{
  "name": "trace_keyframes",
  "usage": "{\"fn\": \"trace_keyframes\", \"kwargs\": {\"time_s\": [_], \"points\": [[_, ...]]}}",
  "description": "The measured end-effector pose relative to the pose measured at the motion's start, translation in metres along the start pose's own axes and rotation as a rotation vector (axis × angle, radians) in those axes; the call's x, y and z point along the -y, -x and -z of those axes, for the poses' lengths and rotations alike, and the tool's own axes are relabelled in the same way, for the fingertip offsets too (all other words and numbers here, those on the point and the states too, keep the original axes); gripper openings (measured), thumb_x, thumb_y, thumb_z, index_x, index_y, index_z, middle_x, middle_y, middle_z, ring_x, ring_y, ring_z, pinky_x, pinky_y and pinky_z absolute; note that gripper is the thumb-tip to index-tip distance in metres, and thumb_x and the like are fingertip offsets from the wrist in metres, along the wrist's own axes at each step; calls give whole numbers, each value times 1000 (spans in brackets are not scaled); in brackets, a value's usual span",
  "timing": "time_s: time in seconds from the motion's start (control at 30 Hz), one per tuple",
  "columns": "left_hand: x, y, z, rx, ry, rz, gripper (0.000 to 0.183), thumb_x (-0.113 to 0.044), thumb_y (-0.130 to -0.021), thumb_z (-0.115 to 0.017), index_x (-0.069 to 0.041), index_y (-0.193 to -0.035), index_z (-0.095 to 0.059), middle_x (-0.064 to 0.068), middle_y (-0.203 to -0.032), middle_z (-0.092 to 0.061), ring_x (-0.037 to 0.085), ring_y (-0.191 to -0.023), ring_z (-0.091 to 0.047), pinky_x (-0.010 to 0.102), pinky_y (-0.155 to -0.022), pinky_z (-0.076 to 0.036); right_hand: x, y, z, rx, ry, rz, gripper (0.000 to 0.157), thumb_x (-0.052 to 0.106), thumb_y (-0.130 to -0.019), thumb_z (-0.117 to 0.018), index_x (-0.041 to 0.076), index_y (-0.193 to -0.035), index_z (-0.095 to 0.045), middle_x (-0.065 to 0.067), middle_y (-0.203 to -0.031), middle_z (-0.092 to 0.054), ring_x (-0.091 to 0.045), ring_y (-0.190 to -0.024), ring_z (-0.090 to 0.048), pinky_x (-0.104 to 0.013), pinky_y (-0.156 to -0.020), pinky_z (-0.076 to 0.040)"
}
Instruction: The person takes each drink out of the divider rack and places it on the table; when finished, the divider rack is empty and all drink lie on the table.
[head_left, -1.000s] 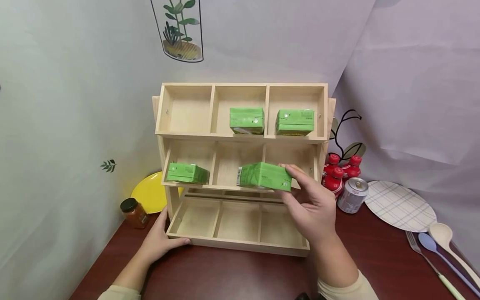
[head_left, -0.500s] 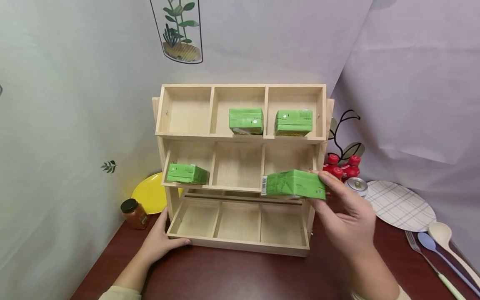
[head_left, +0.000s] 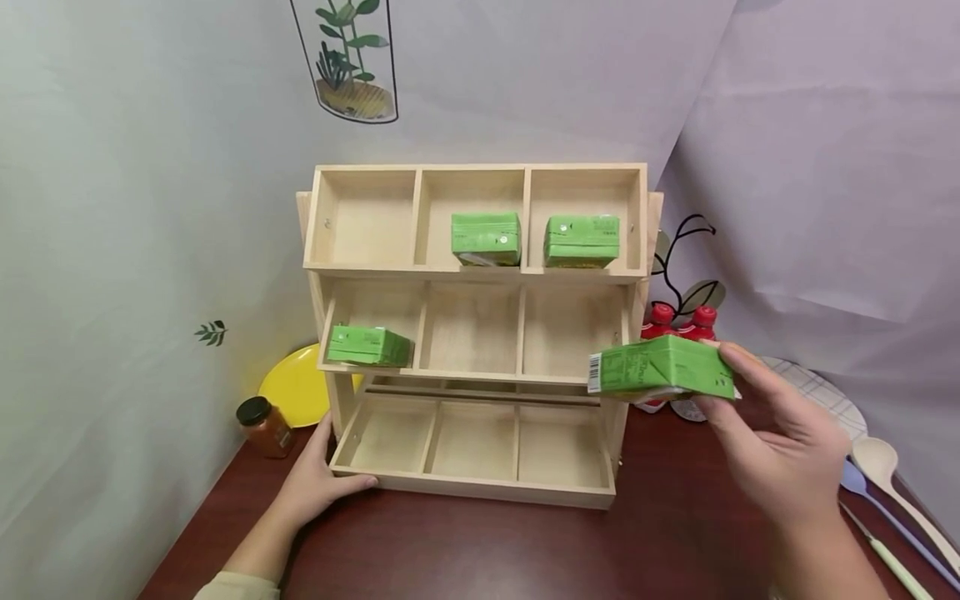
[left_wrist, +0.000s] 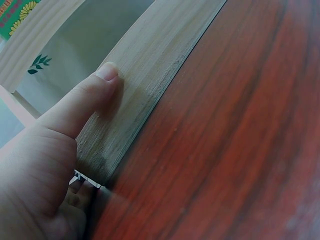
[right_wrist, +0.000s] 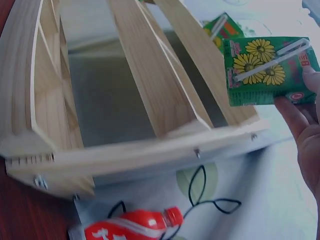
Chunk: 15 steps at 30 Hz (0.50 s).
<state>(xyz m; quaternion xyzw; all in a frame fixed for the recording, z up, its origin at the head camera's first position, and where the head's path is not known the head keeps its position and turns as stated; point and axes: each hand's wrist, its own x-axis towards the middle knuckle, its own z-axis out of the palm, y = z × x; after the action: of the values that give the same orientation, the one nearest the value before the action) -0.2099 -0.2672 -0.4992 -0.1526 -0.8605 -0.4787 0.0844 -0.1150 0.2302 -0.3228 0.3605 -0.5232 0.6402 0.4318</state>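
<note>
My right hand (head_left: 787,446) pinches a green drink carton (head_left: 663,367) by one end, in the air at the right of the wooden shelf rack (head_left: 480,490). In the right wrist view this carton (right_wrist: 267,62) shows yellow flowers and a straw on its face. My left hand (head_left: 313,482) grips the rack's lower left corner; in the left wrist view its thumb (left_wrist: 95,92) lies on the front board. Two more cartons stand on the top tier, one in the middle compartment (head_left: 486,237) and one in the right (head_left: 582,240). Another carton (head_left: 367,346) sits in the middle tier's left compartment.
At the left stand a dark-lidded jar (head_left: 264,429) and a yellow plate (head_left: 300,387). Red bottles (head_left: 703,321) are partly hidden behind the held carton. A checked plate (head_left: 817,396), a cream ladle (head_left: 876,458) and other utensils lie at the right.
My right hand has carried the carton rightward, from before the middle tier to beyond the rack's right side. My left hand has stayed on the rack's corner.
</note>
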Motion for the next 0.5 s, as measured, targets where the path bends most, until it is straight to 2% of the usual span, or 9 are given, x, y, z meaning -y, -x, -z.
{"fn": "trace_keyframes", "kwargs": {"time_s": [0.17,0.3,0.5], "points": [[-28,2,5,21,10,9,122,-24,-58,-95,-12,-153,-20,14,-145,-39,28,-123,-45,13,-92,-35,-1,0,18,11,-10,7,45,-25,-70,-71,-36,-107,-47,-40,-111,-58,-34,-104,-63,-27,-81,-52],[-29,2,5,23,30,-1,121,-23,-58,-95,-12,-153,-21,14,-144,-40,29,-122,-46,15,-92,-37,-1,1,34,38,-9,0,46,-27,-68,-70,-36,-107,-47,-41,-110,-57,-37,-105,-62,-29,-82,-52],[-27,4,4,22,37,-15,121,-22,-59,-95,-12,-154,-20,15,-143,-41,32,-121,-46,15,-91,-37,2,-5,48,26,45,-3,44,-26,-67,-72,-36,-103,-49,-39,-105,-61,-34,-100,-65,-28,-83,-52]]}}
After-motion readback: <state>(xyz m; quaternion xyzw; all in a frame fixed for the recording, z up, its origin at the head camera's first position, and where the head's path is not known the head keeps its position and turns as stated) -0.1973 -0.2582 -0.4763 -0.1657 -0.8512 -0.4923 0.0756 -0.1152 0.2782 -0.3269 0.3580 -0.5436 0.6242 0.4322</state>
